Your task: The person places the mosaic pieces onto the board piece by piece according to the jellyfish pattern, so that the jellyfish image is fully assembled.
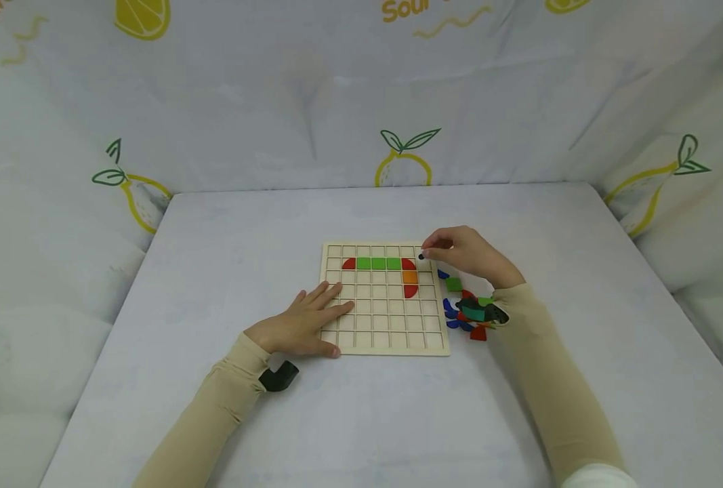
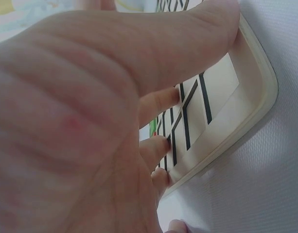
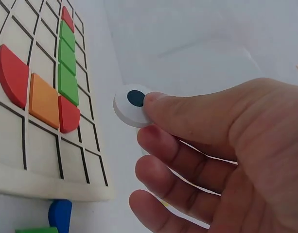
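Note:
A pale wooden grid board (image 1: pixel 391 324) lies on the table. On it, a row of green squares (image 1: pixel 379 263) runs between red rounded pieces (image 1: pixel 349 263), with an orange square (image 1: pixel 410 277) and another red rounded piece (image 1: pixel 411 291) below the right end. My left hand (image 1: pixel 303 322) rests on the board's left side, fingers spread, thumb at the near edge. Above the board's far right corner, my right hand (image 1: pixel 466 254) pinches a white disc with a dark dot (image 3: pixel 123 108) between thumb and forefinger. Its other fingers curl loosely, touching nothing.
Beside the board's right edge lies a loose pile of coloured pieces, among them a green square (image 1: pixel 454 284), a blue piece (image 1: pixel 449 306) and a red piece (image 1: pixel 478 333). My right forearm passes over part of it. A lemon-print cloth (image 1: pixel 312 102) hangs behind the table.

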`<state>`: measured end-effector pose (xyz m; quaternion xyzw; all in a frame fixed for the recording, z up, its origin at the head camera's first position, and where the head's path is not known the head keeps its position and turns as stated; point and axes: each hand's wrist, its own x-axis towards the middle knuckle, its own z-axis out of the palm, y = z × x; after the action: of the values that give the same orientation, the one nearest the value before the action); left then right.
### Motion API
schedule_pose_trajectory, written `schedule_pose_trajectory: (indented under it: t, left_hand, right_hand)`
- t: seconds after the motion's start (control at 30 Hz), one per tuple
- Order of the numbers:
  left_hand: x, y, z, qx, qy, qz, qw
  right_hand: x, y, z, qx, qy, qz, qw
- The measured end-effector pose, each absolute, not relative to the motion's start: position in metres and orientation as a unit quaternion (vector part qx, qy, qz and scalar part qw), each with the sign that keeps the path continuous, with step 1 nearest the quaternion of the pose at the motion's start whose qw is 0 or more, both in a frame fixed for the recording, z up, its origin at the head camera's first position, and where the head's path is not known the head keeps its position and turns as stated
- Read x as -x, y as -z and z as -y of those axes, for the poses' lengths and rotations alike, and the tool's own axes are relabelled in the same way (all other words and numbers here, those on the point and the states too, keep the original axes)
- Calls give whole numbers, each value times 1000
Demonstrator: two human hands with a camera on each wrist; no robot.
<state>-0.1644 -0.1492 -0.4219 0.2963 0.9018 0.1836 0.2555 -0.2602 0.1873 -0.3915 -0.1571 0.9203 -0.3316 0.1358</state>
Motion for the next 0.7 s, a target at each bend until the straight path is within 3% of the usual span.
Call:
schedule_pose_trajectory:
  t: [0.47,0.7]
  left_hand:
    - [165,424,148,-292,-179,-904,257]
    - [164,423,148,-290,-179,-905,256]
  right_hand:
    - [260,408,-151,178,317,-917,164]
    - [257,413,-140,202,294,-922,152]
